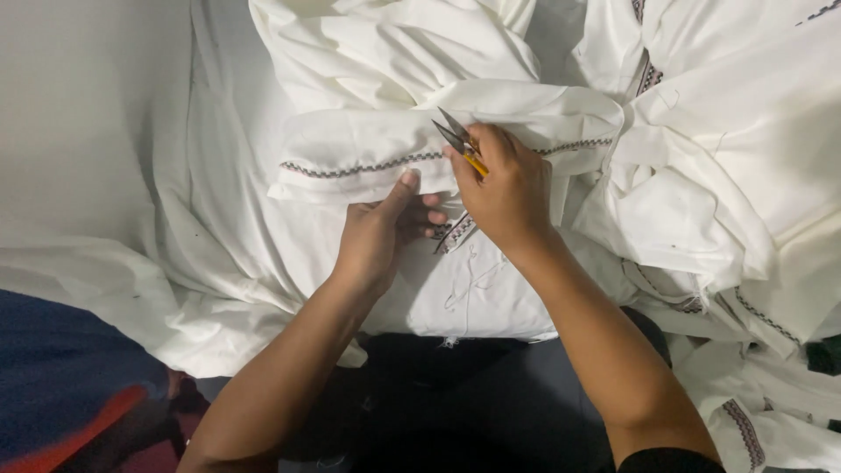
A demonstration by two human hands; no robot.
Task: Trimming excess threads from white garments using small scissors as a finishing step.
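Nearest the lens: two bare forearms, rising from the bottom edge over a dark lap, with a blue and orange-red cloth (pixel 61 385) bunched at the lower left.

Left hand (pixel 381 232) at frame centre, thumb up and pressed flat on the front of a folded white garment (pixel 359 158), remaining fingers curled under its lower edge, pinching the fold between thumb and fingers. Fingertips partly hidden beneath the cloth.

Right hand (pixel 506 188) just beside the left, a little higher, closed around small thread snips (pixel 460 142) with a yellow-orange handle; fingers pressed together about the handle, thumb on top. Dark blades slightly parted, pointing up and to the left, tips resting on the white fold near an embroidered band (pixel 368 166).

Band in a dark zigzag pattern, running roughly level across the fold from the left end to the right, passing behind the right hand and showing again beyond the knuckles. Another short stretch of the same trim (pixel 455 232) hanging tilted below the hands, between the two wrists.

Loose white threads (pixel 469 276) lying on the flat cloth below the hands.

All around: heaps of white fabric (pixel 718 175), crumpled and overlapping, more patterned trim at the upper right and lower right. Pale plain surface (pixel 79 114) at the upper left.
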